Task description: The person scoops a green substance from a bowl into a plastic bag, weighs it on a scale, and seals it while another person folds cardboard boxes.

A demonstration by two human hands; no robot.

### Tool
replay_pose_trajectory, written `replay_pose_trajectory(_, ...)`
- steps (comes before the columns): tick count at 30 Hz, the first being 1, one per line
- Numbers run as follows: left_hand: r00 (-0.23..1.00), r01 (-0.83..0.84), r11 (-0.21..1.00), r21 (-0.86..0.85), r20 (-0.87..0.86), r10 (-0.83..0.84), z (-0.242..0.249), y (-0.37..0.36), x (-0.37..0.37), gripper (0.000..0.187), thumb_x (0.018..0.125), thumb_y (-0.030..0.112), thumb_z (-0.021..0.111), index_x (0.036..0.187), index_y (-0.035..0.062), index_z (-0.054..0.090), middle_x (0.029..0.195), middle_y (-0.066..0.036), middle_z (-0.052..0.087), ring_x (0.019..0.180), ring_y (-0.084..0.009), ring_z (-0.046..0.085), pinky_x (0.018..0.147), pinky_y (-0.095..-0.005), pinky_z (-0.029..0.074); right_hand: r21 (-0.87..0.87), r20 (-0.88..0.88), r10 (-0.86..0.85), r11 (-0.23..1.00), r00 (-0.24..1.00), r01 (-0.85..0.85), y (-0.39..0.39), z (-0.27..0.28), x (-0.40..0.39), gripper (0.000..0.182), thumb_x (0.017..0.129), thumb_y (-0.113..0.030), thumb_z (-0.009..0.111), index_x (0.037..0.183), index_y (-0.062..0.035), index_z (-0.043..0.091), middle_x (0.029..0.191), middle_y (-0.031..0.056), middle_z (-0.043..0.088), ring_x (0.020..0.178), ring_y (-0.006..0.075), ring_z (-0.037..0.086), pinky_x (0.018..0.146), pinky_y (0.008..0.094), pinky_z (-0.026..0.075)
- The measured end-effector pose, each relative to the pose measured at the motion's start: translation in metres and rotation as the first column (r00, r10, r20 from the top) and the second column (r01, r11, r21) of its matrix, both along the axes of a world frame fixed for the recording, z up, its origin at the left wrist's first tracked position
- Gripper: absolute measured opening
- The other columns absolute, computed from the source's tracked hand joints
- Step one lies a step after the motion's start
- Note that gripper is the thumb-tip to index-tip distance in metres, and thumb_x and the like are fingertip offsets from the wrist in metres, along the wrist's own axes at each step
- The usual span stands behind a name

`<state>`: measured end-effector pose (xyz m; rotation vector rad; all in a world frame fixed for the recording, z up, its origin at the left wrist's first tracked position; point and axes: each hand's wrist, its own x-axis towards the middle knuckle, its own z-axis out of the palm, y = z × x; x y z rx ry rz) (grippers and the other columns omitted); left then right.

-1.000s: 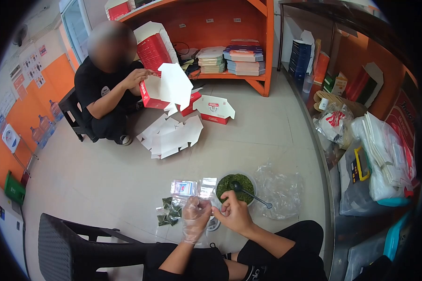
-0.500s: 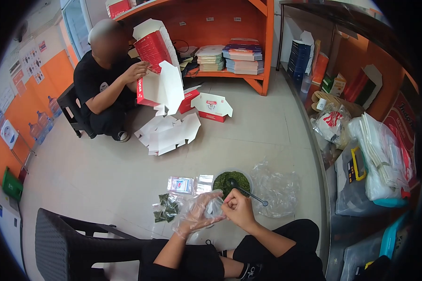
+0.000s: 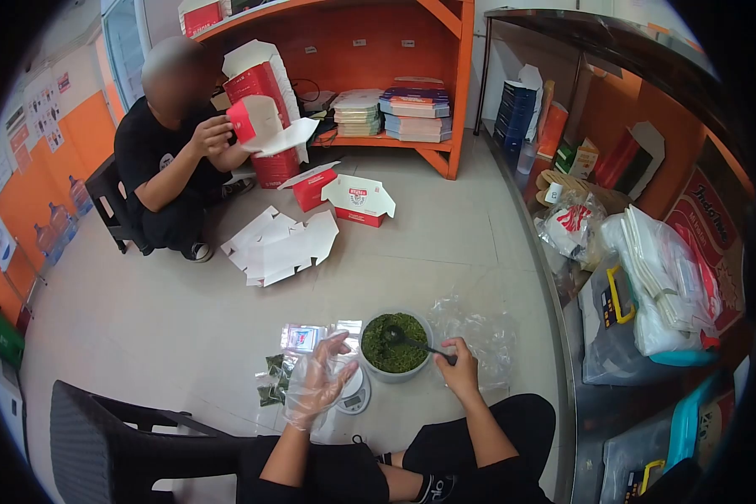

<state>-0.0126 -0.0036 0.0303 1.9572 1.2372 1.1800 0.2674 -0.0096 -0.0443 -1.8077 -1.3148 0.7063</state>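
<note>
My left hand (image 3: 312, 388), in a clear plastic glove, is raised beside a small white scale (image 3: 355, 396), its fingers curved around what looks like a thin clear bag; the bag's edges are hard to see. My right hand (image 3: 462, 372), bare, grips the handle end of a black spoon (image 3: 428, 347). The spoon's head rests in a round tub of green flakes (image 3: 388, 354). Small packets of green stuff (image 3: 270, 390) lie left of my gloved hand, with clear packets (image 3: 302, 338) above them.
Crumpled clear plastic (image 3: 483, 340) lies right of the tub. Across the floor a seated person (image 3: 164, 151) handles a red and white box (image 3: 260, 126), near flat cartons (image 3: 284, 246). A dark chair (image 3: 101, 437) stands at left, a metal shelf (image 3: 554, 336) at right.
My hands have come apart: the right has moved to the spoon and lifted its handle slightly, the left has moved left. The other person has turned the box. The view has shifted.
</note>
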Motion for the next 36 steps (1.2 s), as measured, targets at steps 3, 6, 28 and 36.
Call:
replay_pose_trajectory(3,0.999,-0.048,0.997,-0.053,0.011,0.048,-0.004,0.0,-0.007,0.052,0.084,0.024,0.072,0.128,0.0057,0.051,0.094,-0.008,0.06,0.091,-0.0214,0.061,0.084,-0.0352,0.047,0.134,-0.331,0.016,0.991,0.943,0.031,0.014,0.013,-0.028,0.021,0.083,-0.015,0.07,0.094,0.0007,0.062,0.079,0.0166,0.067,0.07,0.0242,0.067,0.063,0.0312,0.051)
replay_pose_trajectory(6,0.999,-0.03,0.995,-0.09,0.035,0.034,0.0,-0.002,-0.006,0.052,0.083,0.024,0.072,0.127,0.0053,0.052,0.095,-0.008,0.06,0.092,-0.0213,0.06,0.085,-0.0351,0.047,0.196,-0.448,0.073,0.98,0.891,0.018,0.014,0.007,-0.034,0.013,0.084,-0.009,0.068,0.093,0.0005,0.066,0.082,0.0145,0.069,0.07,0.0202,0.068,0.061,0.0269,0.05)
replay_pose_trajectory(28,0.998,-0.054,0.998,-0.042,-0.039,0.052,0.001,0.001,-0.014,0.053,0.084,0.024,0.071,0.129,0.0048,0.05,0.097,-0.01,0.058,0.092,-0.0229,0.058,0.085,-0.0356,0.046,0.274,-0.211,0.143,0.958,0.967,-0.082,-0.014,0.007,-0.023,0.017,0.091,-0.01,0.061,0.098,0.0039,0.068,0.084,0.0139,0.071,0.071,0.0163,0.069,0.067,0.0269,0.055)
replay_pose_trajectory(36,0.985,-0.103,0.993,0.052,-0.135,0.109,-0.012,0.005,-0.013,0.05,0.087,0.026,0.067,0.129,0.007,0.048,0.099,-0.008,0.062,0.092,-0.0238,0.064,0.077,-0.0358,0.05,0.217,-0.546,0.128,0.976,0.828,-0.008,-0.012,-0.015,-0.024,0.022,0.095,-0.011,0.056,0.099,0.0092,0.064,0.08,0.0161,0.068,0.072,0.0202,0.069,0.065,0.0283,0.056)
